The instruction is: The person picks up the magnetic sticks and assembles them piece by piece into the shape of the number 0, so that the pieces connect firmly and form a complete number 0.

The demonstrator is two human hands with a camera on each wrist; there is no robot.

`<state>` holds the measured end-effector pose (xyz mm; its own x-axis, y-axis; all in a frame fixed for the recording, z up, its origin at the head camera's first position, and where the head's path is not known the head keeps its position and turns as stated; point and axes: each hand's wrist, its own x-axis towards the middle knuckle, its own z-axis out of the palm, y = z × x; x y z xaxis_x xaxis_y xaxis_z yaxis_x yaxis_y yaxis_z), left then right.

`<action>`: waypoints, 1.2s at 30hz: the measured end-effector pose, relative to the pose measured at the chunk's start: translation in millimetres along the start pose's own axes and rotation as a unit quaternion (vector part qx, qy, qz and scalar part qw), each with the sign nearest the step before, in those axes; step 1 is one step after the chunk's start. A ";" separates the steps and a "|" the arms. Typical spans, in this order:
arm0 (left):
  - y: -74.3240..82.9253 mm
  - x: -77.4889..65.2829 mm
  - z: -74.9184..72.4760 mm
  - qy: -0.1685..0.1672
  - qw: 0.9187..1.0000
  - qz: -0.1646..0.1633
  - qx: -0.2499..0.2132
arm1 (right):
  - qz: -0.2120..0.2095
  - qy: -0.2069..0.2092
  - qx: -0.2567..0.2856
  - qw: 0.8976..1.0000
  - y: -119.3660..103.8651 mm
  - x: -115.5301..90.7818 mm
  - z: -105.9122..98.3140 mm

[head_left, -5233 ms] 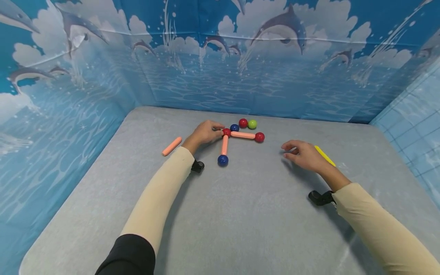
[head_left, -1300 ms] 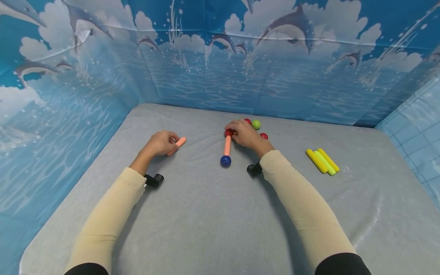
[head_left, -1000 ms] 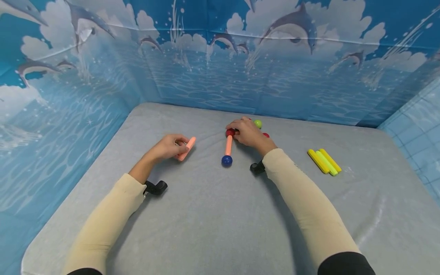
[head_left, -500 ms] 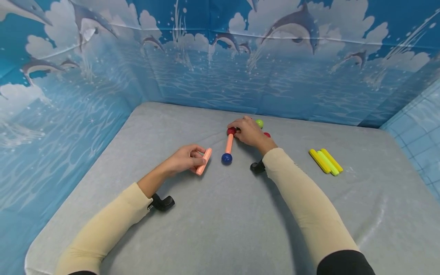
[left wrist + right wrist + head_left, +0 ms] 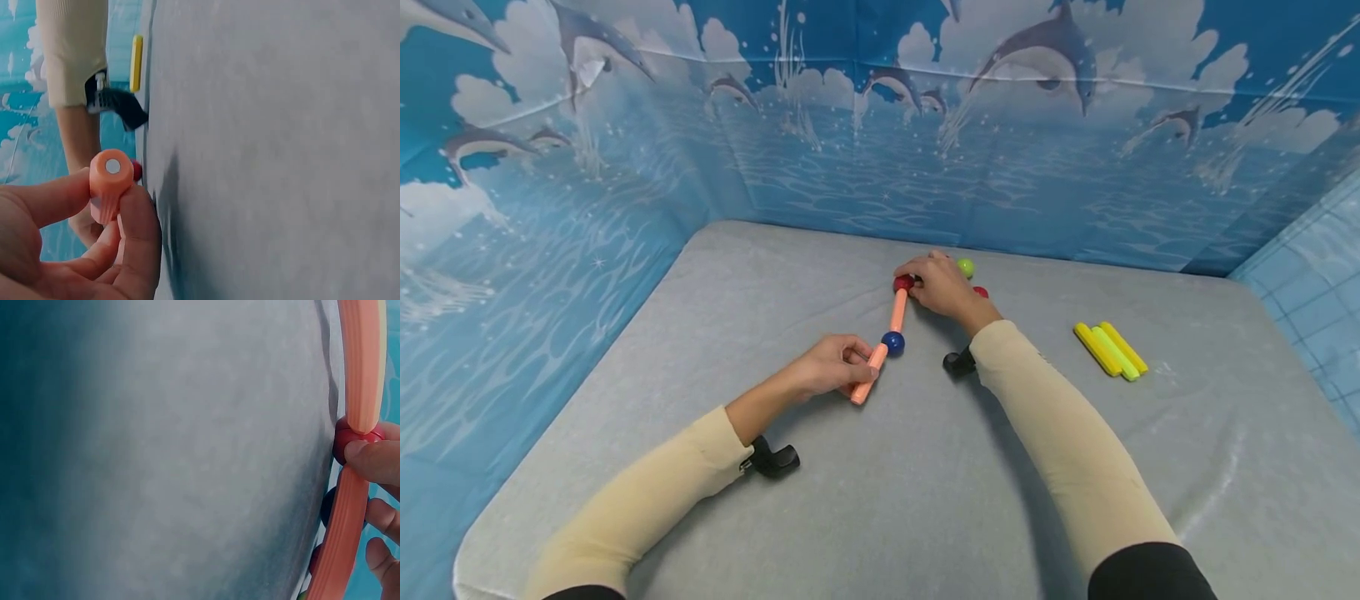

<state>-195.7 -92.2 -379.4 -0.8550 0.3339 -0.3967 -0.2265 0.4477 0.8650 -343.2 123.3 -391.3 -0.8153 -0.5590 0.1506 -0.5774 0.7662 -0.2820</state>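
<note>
My left hand (image 5: 835, 364) pinches an orange magnetic stick (image 5: 865, 385), tilted, its far end at a blue ball (image 5: 892, 342); whether they touch is unclear. A silver disc shows in the stick's near end (image 5: 112, 165) in the left wrist view. From the blue ball a second orange stick (image 5: 898, 311) runs back to a red ball (image 5: 904, 283). My right hand (image 5: 942, 285) pinches that red ball. In the right wrist view, another orange stick (image 5: 340, 537) extends from the red ball, and a dark blue ball (image 5: 327, 506) sits beside it, both hidden from the head view.
Beyond the right hand lie a green ball (image 5: 966, 267) and a red ball (image 5: 981, 292), partly covered. Several yellow and yellow-green sticks (image 5: 1105, 352) lie side by side at the right of the grey table (image 5: 880, 517). A dolphin-printed curtain (image 5: 820, 167) borders its back and left.
My left hand has picked up the loose orange stick at the left and carried it right and nearer, to the blue ball. The right hand came from the right to the red ball and stays there.
</note>
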 end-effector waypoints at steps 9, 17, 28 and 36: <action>2.8 2.7 11.7 -0.007 0.999 -0.027 -0.018 | 0.013 0.002 0.004 1.000 -2.0 1.6 1.4; 4.2 6.4 15.1 0.002 0.998 -0.047 -0.046 | 0.007 0.003 -0.010 1.000 -2.6 2.6 1.2; 8.0 8.7 19.8 0.010 0.996 -0.064 -0.062 | 0.004 0.000 -0.011 1.000 -4.8 1.4 0.3; 7.4 8.4 21.4 0.009 0.996 -0.065 -0.064 | 0.008 -0.001 -0.012 1.000 -5.7 1.1 0.9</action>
<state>-194.6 -68.3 -382.8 -0.8222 0.2647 -0.5040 -0.3933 0.3758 0.8391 -340.8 118.1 -390.4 -0.8239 -0.5479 0.1448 -0.5659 0.7818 -0.2620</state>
